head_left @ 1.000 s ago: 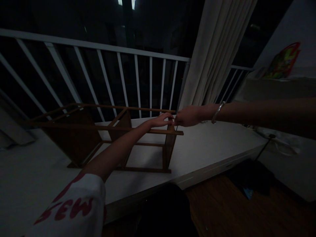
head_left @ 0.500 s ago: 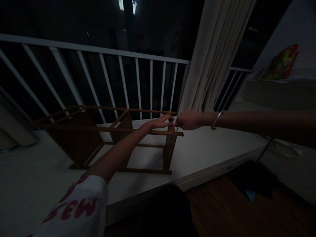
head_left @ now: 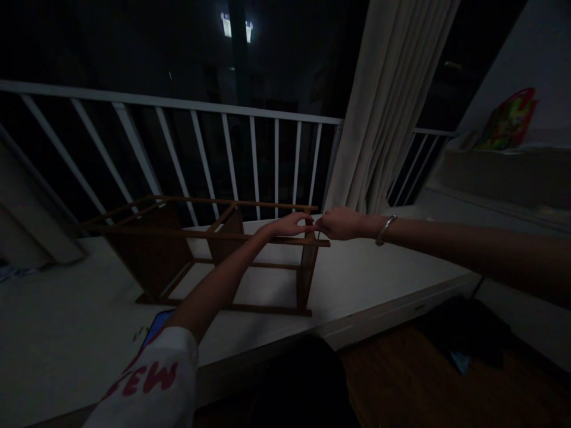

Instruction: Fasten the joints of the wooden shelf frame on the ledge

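my left fingers [head_left: 304, 216] are curving over the brown, open-framed wooden rack [head_left: 229, 224], grip unclear; my right fingers [head_left: 325, 224] are clenching.

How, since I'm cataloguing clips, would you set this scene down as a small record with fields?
Left hand: at the right end of the wooden rack, fingers bent
Right hand: curled, fingertips near the left hand's; any small item held cannot be made out
Right wrist: silver bracelet
Rack: lying on its side on a white ledge
Behind: white railing, pale curtain
Far right: red and green bag
Light: dim
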Motion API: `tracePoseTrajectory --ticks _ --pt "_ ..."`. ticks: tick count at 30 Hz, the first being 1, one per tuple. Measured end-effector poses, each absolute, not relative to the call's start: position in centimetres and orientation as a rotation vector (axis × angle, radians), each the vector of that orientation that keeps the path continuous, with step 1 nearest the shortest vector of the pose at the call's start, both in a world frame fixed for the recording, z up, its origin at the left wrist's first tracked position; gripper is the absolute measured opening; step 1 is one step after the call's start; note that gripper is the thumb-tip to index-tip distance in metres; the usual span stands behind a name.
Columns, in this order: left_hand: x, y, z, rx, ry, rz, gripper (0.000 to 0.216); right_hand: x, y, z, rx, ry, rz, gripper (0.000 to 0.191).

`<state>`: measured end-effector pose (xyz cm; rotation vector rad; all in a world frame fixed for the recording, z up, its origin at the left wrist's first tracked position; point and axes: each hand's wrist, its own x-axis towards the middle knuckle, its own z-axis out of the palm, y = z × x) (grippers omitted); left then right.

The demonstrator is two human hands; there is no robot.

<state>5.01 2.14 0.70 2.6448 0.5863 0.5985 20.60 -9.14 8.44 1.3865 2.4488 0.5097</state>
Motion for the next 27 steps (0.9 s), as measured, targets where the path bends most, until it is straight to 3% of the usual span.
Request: tracePoseTrajectory --ticks 4,12,27 --pt "4.2 -1.6 1.0 2.492 0.68 0.678 0.03 20.7 -9.3 8.2 1.428 2.47 0.493 0.047" --pt "5.5 -8.1 -0.9 2.424 1.349 1.032 0.026 20.5 -9.6 7.0 1.477 2.504 0.518 0.046" --pt "6.0 -8.2 -1.2 2.408 1.402 1.055 0.021 21.8 -8.4 4.1 1.57 2.706 0.481 0.048"
